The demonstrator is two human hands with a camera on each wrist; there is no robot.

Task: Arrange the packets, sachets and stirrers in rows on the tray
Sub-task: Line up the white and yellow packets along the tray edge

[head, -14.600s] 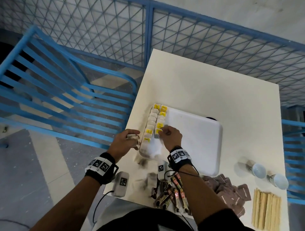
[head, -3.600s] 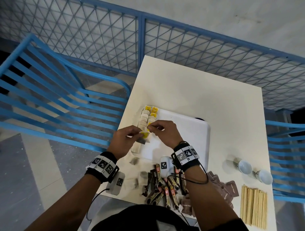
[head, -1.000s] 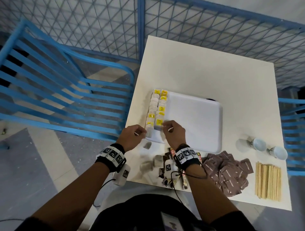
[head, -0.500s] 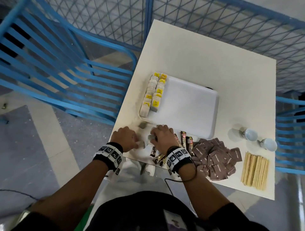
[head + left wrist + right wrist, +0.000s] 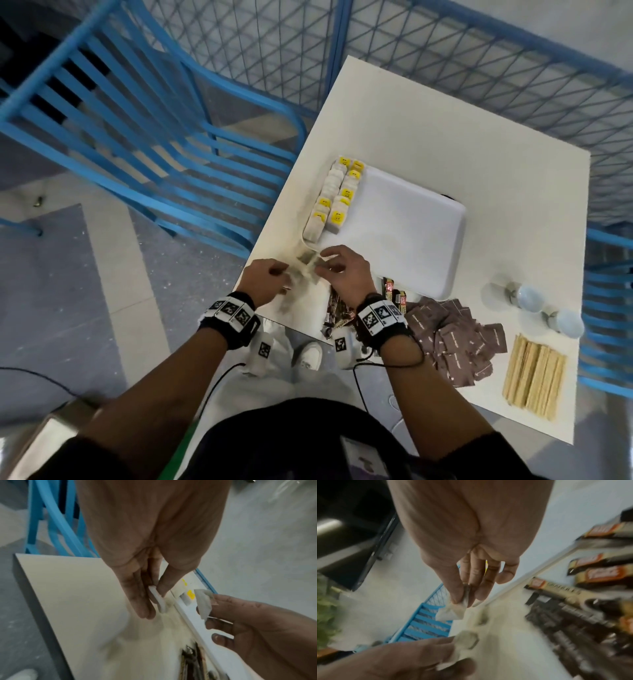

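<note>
A white tray [image 5: 411,233] lies mid-table with two rows of yellow-tagged tea bags [image 5: 337,198] along its left side. Both hands hover just before the tray's near-left corner. My left hand [image 5: 282,277] pinches a pale tea bag [image 5: 157,601] between thumb and fingers. My right hand [image 5: 322,263] pinches another tea bag [image 5: 452,612] by its top. A loose tea bag [image 5: 306,257] shows blurred between the hands. Coffee stick sachets [image 5: 394,294] lie under my right wrist. Brown sachets [image 5: 455,335] are heaped to the right, with wooden stirrers [image 5: 534,373] beyond them.
Two small white cups [image 5: 529,299] stand right of the tray. A blue slatted chair [image 5: 154,137] sits close against the table's left edge, and blue mesh fencing [image 5: 445,51] runs behind. The near table edge [image 5: 294,329] is just under my wrists.
Both hands have risen from the loose bags at the table's near edge and moved toward the tray's near-left corner, each now holding a tea bag.
</note>
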